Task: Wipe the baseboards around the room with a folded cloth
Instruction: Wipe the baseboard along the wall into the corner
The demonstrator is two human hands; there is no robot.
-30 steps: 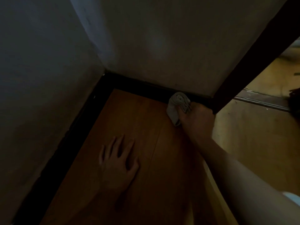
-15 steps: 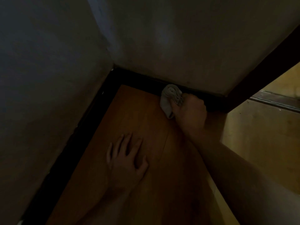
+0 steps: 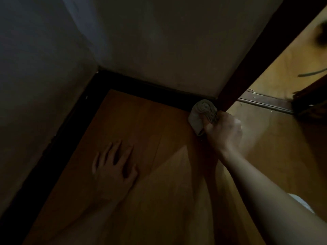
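Cloth: a pale folded cloth [image 3: 203, 112], bunched up, sits at about 3 o'clock in the view. It is pressed against the right end of the dark baseboard [image 3: 150, 91], just beside the door frame post [image 3: 251, 68].
Right hand: the right hand [image 3: 223, 131] grips the cloth with its fingers curled tightly round it. The forearm enters from 5 o'clock.
Left hand: the left hand [image 3: 113, 167] lies palm down on the wooden floor [image 3: 159, 147] at 7 o'clock, fingers straight and spread apart, holding nothing.
Baseboard: it runs along the foot of both walls, which meet in a corner at 11 o'clock.
Beyond the post: a threshold strip [image 3: 265, 103] and brighter floor at 2 o'clock.
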